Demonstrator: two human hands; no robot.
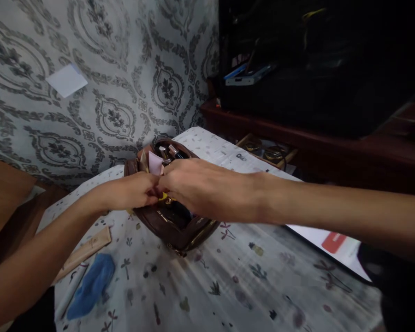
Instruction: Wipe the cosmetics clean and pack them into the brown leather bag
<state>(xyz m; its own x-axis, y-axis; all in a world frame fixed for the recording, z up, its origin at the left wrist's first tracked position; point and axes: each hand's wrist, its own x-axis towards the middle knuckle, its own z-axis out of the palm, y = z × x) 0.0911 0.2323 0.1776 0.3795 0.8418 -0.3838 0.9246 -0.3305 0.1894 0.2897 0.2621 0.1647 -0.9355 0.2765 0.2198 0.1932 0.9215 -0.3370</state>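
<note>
A brown handbag (pixel 155 221) with gold zippers stands open on the printed tablecloth, close to the wall. My left hand (pixel 134 190) reaches over its near left side, fingers curled into a pinch. My right hand (pixel 190 186) crosses from the right, and its bent fingertips meet those of the left hand above the bag's opening. What is between the fingers is hidden. Just below them shows a small bit of yellow (pixel 163 197). Behind the hands, a pale pink tube (pixel 155 163) and two small capped cosmetic containers (pixel 174 151) stick up from the bag.
At the table's left edge lie a blue cloth-like item (pixel 93 286), a thin pen-like stick and a long beige packet (pixel 90 246). A lit screen (pixel 332 244) lies partly under my right forearm. Behind are a small wooden tray (pixel 268 150) and a dark red shelf (pixel 249 121).
</note>
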